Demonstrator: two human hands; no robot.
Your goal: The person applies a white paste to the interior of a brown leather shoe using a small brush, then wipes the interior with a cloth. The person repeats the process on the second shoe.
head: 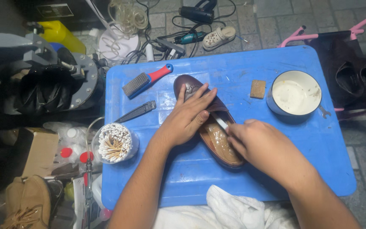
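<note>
Our left hand (187, 116) lies flat, pressing the brown shoe (210, 123) steady; our right hand (255, 144) pinches the small brush (221, 123), so we rub gently.

The table (301, 169) is bright blue, the shoe (217, 140) glossy brown, the brush (145, 79) red-and-blue handled with grey bristles, the tin (295, 93) cream-white inside, the cloth (229, 210) white, the sponge (258, 89) tan

L hand (187, 116) bare | R hand (257, 144) bare | no sleeves, forearms uncovered

Shoe (217, 140) on table (276, 169), between brush (145, 80) and bowl (295, 93).
</note>
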